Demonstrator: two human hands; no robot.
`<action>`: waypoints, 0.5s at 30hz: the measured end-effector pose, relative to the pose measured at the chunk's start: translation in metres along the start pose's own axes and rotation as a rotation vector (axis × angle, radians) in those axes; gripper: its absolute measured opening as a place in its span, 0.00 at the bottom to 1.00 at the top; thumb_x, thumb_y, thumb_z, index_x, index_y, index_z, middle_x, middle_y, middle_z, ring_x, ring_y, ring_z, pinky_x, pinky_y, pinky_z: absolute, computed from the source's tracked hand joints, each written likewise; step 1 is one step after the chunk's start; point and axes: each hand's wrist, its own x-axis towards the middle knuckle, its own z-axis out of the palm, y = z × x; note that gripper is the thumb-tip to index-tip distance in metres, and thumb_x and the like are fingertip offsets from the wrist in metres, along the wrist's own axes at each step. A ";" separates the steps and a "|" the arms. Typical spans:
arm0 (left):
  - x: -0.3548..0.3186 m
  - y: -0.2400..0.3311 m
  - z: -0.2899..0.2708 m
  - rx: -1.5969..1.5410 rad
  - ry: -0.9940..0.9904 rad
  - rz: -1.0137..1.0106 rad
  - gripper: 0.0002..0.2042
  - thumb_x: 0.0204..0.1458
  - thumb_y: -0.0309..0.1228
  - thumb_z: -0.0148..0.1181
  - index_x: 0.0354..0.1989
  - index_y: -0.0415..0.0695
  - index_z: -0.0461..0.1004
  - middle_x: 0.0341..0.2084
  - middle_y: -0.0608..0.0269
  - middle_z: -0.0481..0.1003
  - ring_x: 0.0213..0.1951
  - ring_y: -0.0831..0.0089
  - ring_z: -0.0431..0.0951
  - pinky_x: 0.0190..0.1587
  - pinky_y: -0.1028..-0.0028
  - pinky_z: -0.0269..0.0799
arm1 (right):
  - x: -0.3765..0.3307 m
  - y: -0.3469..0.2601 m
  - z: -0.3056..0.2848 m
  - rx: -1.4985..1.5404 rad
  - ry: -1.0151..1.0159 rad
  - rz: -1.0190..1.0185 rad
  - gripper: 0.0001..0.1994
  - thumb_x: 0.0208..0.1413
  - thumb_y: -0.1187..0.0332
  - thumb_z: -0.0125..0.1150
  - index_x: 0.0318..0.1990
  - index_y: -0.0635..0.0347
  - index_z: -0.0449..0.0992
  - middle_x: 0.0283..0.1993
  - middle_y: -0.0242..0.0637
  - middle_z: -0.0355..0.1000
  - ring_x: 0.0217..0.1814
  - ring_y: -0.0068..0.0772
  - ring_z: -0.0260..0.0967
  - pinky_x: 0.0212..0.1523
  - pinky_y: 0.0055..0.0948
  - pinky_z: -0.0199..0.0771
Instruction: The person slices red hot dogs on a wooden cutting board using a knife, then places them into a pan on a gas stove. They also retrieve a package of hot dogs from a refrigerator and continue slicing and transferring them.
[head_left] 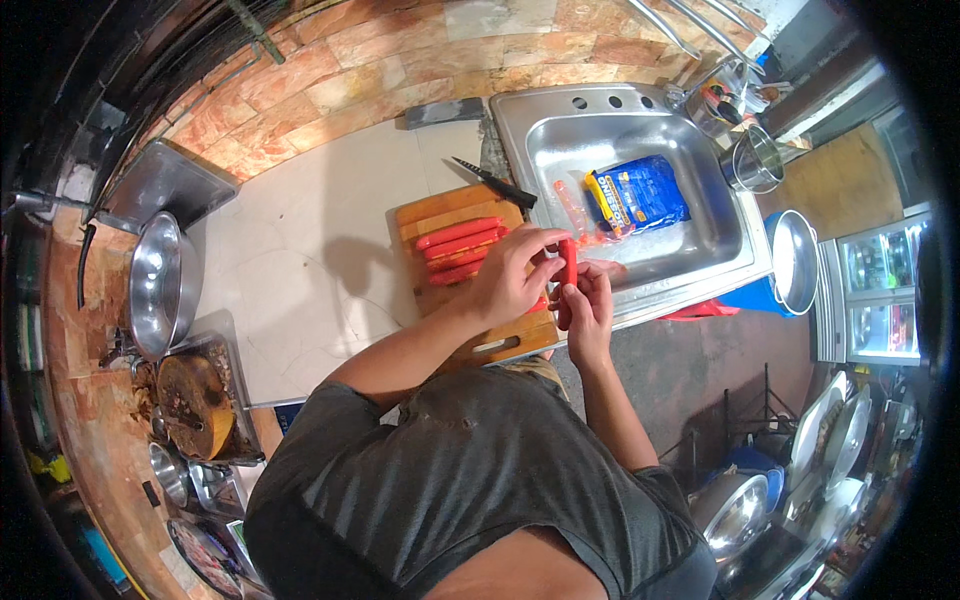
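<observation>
Between my two hands, a red hot dog (569, 262) is held up over the near left edge of the sink. My left hand (512, 278) is closed, its fingertips pinching the hot dog's upper part. Lower down, my right hand (588, 310) wraps its fingers round the same hot dog. Several more red hot dogs (459, 233) lie side by side on the wooden cutting board (420, 208), partly covered by my left hand. A black-handled knife (507, 190) rests across the board's far right corner, its blade pointing away to the left.
A blue and yellow plastic package (645, 195) and a clear reddish wrapper (572, 207) lie in the steel sink (545, 140). Left stands a metal bowl (163, 285), with a round wooden block (195, 405) nearer me. Beyond the sink's right side is a blue bucket (790, 265).
</observation>
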 end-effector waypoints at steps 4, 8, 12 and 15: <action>0.028 -0.004 0.021 -0.121 -0.040 -0.089 0.06 0.55 0.19 0.62 0.41 0.36 0.76 0.36 0.58 0.76 0.37 0.72 0.78 0.42 0.73 0.76 | 0.008 -0.011 -0.029 -0.030 -0.051 -0.044 0.13 0.63 0.74 0.52 0.54 0.61 0.65 0.46 0.39 0.75 0.32 0.18 0.68 0.27 0.16 0.67; 0.043 -0.005 0.039 -0.036 -0.037 -0.025 0.04 0.56 0.19 0.62 0.38 0.36 0.74 0.33 0.61 0.77 0.36 0.77 0.76 0.41 0.74 0.74 | 0.022 -0.013 -0.055 -0.130 -0.024 -0.122 0.14 0.60 0.75 0.57 0.52 0.61 0.67 0.42 0.39 0.75 0.28 0.18 0.68 0.22 0.15 0.64; 0.045 -0.015 0.074 -0.242 0.143 -0.208 0.06 0.53 0.17 0.62 0.38 0.36 0.73 0.32 0.55 0.77 0.34 0.67 0.81 0.38 0.71 0.76 | 0.035 -0.026 -0.068 0.050 -0.024 0.084 0.13 0.56 0.77 0.62 0.47 0.63 0.67 0.34 0.40 0.74 0.21 0.20 0.67 0.18 0.17 0.63; 0.053 -0.003 0.089 -0.013 0.133 -0.196 0.06 0.54 0.19 0.62 0.39 0.37 0.72 0.32 0.54 0.76 0.33 0.66 0.79 0.38 0.70 0.74 | 0.048 -0.022 -0.080 0.001 0.023 0.043 0.14 0.54 0.80 0.64 0.46 0.63 0.67 0.35 0.37 0.73 0.25 0.19 0.68 0.22 0.18 0.67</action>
